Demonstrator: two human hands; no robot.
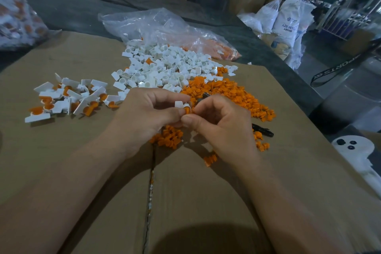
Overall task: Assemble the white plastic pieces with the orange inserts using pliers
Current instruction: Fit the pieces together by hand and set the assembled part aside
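You're pinching the piece in your left hand, with thumb and forefinger curled round it. Your right hand is pinching the insert right against the piece, and the thumbs are touching. The right hand also seems to be carrying the pliers: a dark nose is poking out above the knuckles and a black handle is sticking out behind the palm. I can't tell how firmly they're held.

Both parts are looking tiny, light and stiff, smooth moulded plastic, so they're probably slippery. The insert is ribbed and is likely giving a better bite. Best hold on the piece is its flat tab, leaving the ring end free.

The tab is pointing up and away from your left thumb, and the ring end is facing the right fingertips. The insert's long axis appears to be running through the ring, roughly toward you, but it's too small to be sure.

The white pile and orange pile are sitting just beyond the grip. The finished ones are lying well left of it.
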